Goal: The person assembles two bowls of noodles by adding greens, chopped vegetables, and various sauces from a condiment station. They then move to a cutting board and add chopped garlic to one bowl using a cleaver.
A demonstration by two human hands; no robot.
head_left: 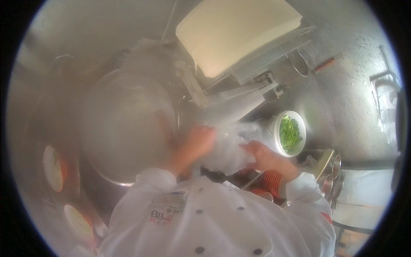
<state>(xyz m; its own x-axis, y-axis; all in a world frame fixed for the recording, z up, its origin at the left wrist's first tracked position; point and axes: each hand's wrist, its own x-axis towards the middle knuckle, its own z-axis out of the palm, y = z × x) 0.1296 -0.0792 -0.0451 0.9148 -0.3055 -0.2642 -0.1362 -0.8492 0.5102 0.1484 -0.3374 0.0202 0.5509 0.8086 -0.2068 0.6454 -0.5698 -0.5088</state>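
A clear plastic bag, crumpled and hazy in the steam, is stretched between my hands in front of my white jacket. My left hand grips its left side, the fingers softened by haze and motion. At the bag's right side, my right hand is closed on the plastic. What the bag contains cannot be made out. Just beyond my right hand stands a white tub holding chopped green vegetables.
A large round steaming pot fills the left side. Orange-sided bowls stand at the far left. Stacked reddish bowls sit below my right forearm, with metal strainers farther right. A pale flat board lies at the back.
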